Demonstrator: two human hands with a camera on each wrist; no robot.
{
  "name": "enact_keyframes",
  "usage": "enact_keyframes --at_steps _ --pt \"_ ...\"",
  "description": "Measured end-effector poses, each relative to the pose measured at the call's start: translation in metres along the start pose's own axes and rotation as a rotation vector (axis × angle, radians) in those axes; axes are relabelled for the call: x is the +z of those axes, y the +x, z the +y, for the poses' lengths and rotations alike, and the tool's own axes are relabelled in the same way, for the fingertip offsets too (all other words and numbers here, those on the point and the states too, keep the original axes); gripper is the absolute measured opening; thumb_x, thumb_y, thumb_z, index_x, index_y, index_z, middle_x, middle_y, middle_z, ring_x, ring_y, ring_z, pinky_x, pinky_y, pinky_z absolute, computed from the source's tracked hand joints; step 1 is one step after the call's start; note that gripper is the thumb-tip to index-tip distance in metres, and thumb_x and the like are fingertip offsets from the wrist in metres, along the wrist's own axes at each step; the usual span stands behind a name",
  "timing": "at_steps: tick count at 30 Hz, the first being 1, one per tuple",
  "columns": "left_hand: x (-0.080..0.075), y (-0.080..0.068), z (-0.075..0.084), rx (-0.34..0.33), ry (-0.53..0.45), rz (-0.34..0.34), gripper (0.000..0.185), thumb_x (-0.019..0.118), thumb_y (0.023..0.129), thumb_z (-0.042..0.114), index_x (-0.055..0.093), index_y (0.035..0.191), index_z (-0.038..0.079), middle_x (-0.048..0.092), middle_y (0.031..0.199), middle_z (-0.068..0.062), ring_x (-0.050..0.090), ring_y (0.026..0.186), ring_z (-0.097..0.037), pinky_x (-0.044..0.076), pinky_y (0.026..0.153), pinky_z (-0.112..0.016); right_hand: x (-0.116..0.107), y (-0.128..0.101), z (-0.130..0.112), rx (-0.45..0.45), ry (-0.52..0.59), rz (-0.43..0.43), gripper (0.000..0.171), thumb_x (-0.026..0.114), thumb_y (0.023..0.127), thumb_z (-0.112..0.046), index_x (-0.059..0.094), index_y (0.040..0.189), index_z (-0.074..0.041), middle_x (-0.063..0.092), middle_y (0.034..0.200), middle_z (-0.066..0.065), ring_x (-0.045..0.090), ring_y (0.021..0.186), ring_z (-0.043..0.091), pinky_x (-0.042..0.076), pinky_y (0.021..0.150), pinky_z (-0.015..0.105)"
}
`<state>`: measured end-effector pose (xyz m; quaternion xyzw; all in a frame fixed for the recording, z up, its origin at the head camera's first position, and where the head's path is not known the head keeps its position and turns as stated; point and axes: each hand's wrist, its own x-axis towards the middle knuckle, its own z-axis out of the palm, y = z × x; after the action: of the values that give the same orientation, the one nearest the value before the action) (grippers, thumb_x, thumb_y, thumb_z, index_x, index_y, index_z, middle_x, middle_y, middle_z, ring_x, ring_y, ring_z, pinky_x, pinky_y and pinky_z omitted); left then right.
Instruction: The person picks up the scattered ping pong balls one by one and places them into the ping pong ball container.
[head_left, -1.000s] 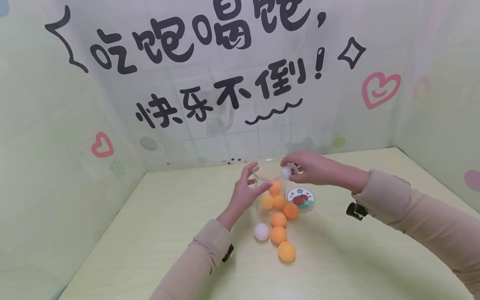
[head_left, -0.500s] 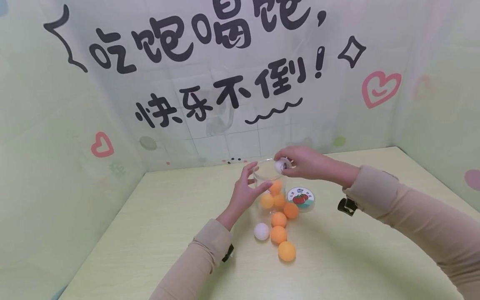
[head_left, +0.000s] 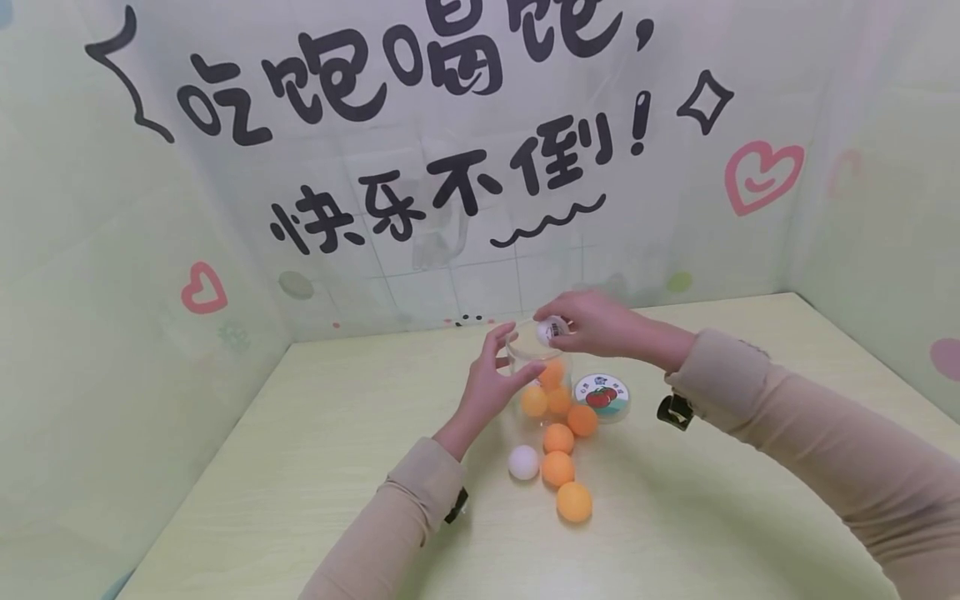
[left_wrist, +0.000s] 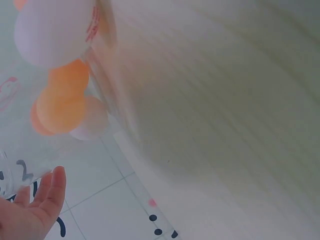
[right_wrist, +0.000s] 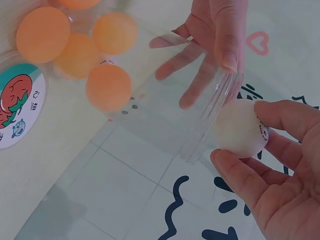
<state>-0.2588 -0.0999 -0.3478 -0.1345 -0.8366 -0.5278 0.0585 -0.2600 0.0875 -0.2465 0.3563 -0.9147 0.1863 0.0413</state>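
A clear plastic jar stands upright, mouth up, at the back of the table. My left hand grips it near the rim, with fingers on one side and thumb on the other. Several orange ping-pong balls lie low inside, and a white one shows among them in the left wrist view. Between thumb and fingertips, my right hand pinches another white ping-pong ball with dark print. In the right wrist view that ball is right at the jar's rim.
A round lid with a red tomato picture lies right of the jar. Several orange balls trail towards me on the pale table, with a white ball beside them. A printed curtain closes off the back.
My right hand has moved left with the white ping-pong ball, from beside the jar to its mouth. The left hand and the balls on the table have stayed put.
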Motion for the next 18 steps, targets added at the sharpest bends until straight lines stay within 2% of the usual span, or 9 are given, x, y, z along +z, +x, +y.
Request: enact_keyframes --at_steps 10,18 --pt "0.0003 0.0007 0.0001 0.003 -0.001 0.006 0.073 0.07 0.078 0.042 0.031 0.138 0.026 0.042 0.14 -0.006 0.05 0.114 -0.032 0.047 0.086 -0.044 0.0033 0.003 0.0007 -0.003 0.027 -0.025 0.035 0.061 0.083 -0.006 0.059 0.118 0.001 0.06 0.116 0.017 0.061 0.097 0.031 0.051 0.08 0.038" --pt "0.0005 -0.0003 0.0008 -0.003 -0.01 0.006 0.072 0.07 0.078 0.04 0.032 0.138 0.026 0.042 0.14 -0.007 0.049 0.114 -0.033 0.047 0.086 -0.043 0.0037 -0.0038 0.0017 -0.006 0.052 -0.004 0.033 0.059 0.084 -0.004 0.058 0.117 0.003 0.061 0.113 0.017 0.06 0.094 0.028 0.052 0.08 0.036"
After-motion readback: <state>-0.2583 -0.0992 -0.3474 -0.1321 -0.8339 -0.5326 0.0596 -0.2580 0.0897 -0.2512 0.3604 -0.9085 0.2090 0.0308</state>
